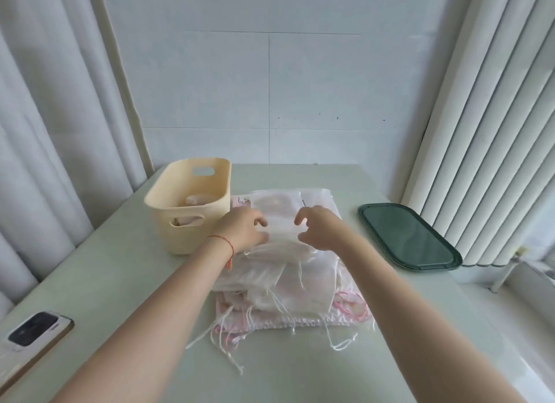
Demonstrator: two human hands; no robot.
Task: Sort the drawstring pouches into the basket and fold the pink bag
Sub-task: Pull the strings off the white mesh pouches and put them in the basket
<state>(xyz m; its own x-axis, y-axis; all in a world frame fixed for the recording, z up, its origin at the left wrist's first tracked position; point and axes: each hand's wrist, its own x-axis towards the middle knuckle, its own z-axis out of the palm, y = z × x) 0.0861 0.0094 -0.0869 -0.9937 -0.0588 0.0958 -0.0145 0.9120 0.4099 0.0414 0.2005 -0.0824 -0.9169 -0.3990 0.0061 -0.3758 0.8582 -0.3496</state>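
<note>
Where the pale tiled wall [300,87] met the far edge, a light green worktop [120,282] spread toward the camera, smooth and faintly glossy. White curtains [45,117] hung in folds down the left side, and tall white ribbed panels [495,117] stood along the right.

On the middle of the worktop lay the pile of drawstring pouches [279,270], sheer white ones heaped over each other, their loose cords trailing off the near edge. Under the pile lay the pink bag [300,320], flat, with only its near hem and pink cords showing. At the right, well apart from the pile, a dark green tray [411,237] lay flat. Just left of the pile stood the cream basket [186,204], with something pale inside that was too dim to identify. A phone [33,333] lay at the near left edge.

Both forearms reached over the pile. The left hand [243,231], a red string [223,243] at its wrist, curled its fingers onto the top pouch, and the right hand [318,228] did the same opposite; whether either actually gripped the cloth I cannot tell.
</note>
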